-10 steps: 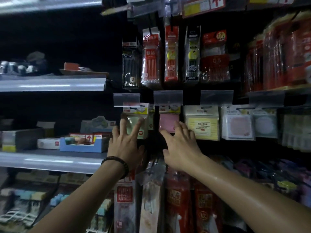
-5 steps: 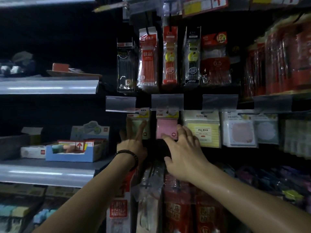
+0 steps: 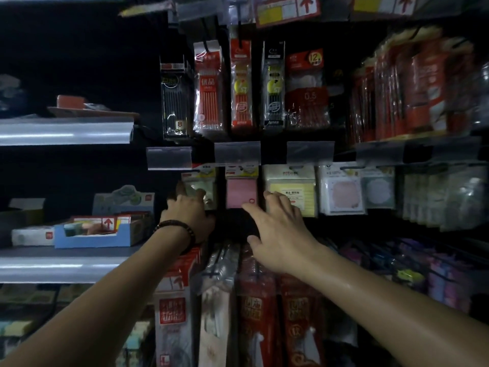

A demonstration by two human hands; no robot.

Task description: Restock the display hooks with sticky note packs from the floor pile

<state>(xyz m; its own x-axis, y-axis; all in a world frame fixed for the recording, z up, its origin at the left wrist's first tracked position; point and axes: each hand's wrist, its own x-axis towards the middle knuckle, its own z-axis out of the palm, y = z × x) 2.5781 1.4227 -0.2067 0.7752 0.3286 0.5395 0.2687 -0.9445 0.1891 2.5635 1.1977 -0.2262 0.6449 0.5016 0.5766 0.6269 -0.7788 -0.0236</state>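
Bare forearms, dark beaded bracelet (image 3: 176,229) on left wrist

V. dim scene, glare streaks on shelf lips (image 3: 66,133), black bg upper left, blur + bending at edges.

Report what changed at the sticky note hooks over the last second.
The left hand went from spread fingers in front of the leftmost note pack to fingers curled round its lower part, taking hold of it. The right hand stayed open, fingertips on the yellow pack's lower left, beside the pink pack. The packs still hang on their hooks.
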